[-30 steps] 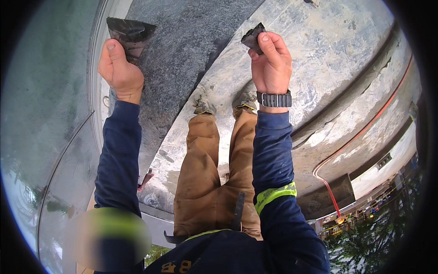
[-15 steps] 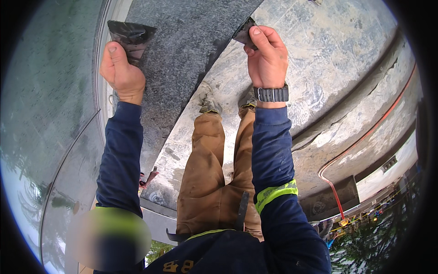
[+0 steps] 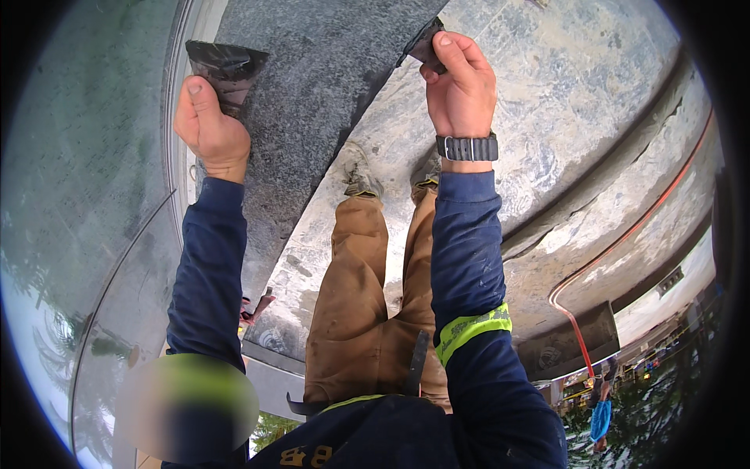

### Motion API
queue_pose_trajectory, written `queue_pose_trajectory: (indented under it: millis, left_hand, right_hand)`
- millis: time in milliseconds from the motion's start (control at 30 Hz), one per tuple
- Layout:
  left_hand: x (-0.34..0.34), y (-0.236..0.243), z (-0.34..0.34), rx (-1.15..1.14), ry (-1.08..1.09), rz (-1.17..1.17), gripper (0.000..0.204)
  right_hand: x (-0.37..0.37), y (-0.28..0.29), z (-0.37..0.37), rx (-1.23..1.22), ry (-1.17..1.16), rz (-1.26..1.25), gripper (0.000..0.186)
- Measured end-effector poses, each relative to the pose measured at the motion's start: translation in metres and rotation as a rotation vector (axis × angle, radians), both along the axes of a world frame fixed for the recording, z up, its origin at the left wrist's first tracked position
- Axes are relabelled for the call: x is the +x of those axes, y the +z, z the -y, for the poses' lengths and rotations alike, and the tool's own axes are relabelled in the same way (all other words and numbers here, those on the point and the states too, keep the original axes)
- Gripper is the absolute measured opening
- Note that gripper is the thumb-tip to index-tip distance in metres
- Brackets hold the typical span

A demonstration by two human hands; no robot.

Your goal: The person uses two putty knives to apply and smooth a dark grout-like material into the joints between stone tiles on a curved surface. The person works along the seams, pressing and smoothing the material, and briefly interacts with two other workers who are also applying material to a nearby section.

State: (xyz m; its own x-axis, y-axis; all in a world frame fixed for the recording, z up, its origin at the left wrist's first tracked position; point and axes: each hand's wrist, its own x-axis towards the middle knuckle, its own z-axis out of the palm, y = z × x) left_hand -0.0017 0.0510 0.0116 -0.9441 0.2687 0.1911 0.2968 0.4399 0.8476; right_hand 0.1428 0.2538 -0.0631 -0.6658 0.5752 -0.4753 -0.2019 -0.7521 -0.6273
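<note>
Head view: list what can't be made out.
All in the head view:
Left dark piece: lower end hidden by the left hand.
Right dark piece: partly covered by the right hand.
Left sleeve: upper part lost under a blurred patch.
Reddish thing: partly hidden by that sleeve; kind unclear.
Distant person in blue: too small for detail.

Two black pieces (image 3: 225,66) (image 3: 426,48), two shoes (image 3: 361,178) (image 3: 428,170), two sleeves (image 3: 209,273) (image 3: 467,250), one wristband (image 3: 470,148)
</note>
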Motion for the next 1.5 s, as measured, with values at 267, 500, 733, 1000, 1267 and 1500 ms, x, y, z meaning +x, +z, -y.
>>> queue_pose_trajectory:
  millis: [267,500,733,1000,1267,1500]
  left_hand:
    - [-0.002,-0.003,0.005,0.023,-0.007,-0.006,0.042]
    - [-0.005,-0.008,0.008,0.068,-0.019,0.029,0.043]
    - [-0.003,-0.003,0.005,0.011,-0.025,-0.048,0.043]
    - [-0.004,-0.008,0.008,0.040,-0.020,-0.025,0.042]
    - [-0.005,-0.005,0.008,0.010,-0.022,-0.012,0.042]
    - [-0.003,-0.007,0.007,0.040,-0.026,0.014,0.044]
  right_hand:
    - [0.006,0.003,-0.003,-0.058,-0.044,-0.030,0.011]
    - [0.017,-0.005,-0.003,0.163,-0.013,0.411,0.018]
    - [0.022,0.006,0.005,-0.109,-0.006,0.043,0.009]
    - [0.013,-0.006,0.036,-0.282,0.007,-0.230,0.009]
    - [0.007,-0.022,0.037,-0.120,0.015,-0.133,0.009]
    - [0.022,-0.011,0.022,0.004,-0.057,0.187,0.015]
